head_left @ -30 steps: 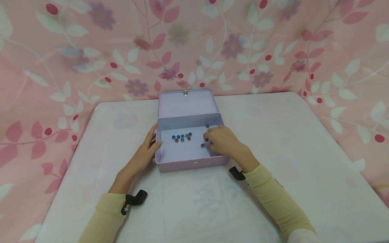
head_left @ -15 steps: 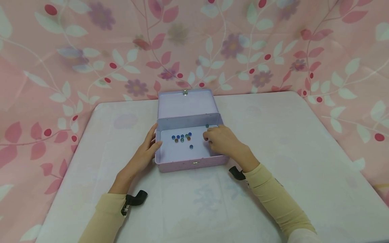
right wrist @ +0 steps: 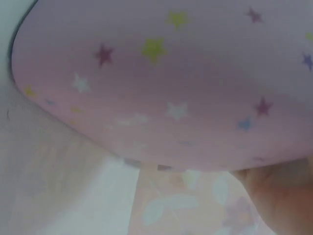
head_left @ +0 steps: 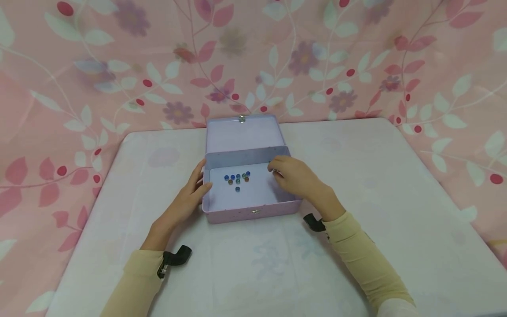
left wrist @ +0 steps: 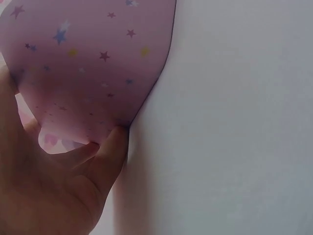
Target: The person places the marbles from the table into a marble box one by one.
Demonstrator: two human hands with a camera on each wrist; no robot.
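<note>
A lilac tin box (head_left: 253, 215) patterned with stars lies open, its lid (head_left: 245, 135) tipped back. My left hand (head_left: 186, 200) holds the box's left side, thumb over the rim and fingers along the outer wall; the left wrist view shows this hand (left wrist: 63, 186) against the starred side. Several glass marbles (head_left: 238, 176) in blue, green and amber cluster on the floor's left half. One blue marble (head_left: 237, 189) lies just in front of them. Inside the box's right part, my right hand (head_left: 297, 176) bends its fingers beside a marble at the back, mostly hidden; its grip I cannot tell.
The box stands on a table (head_left: 356, 176) covered in white cloth, close to a pink floral curtain (head_left: 253, 57) behind. A metal clasp (head_left: 255, 211) sits on the box's front wall. The starred outer wall (right wrist: 171, 88) fills most of the right wrist view.
A blue marble has rolled left from beside my right hand to the front of the cluster. My right hand has shifted back toward the rear marble. My left hand stays on the box.
</note>
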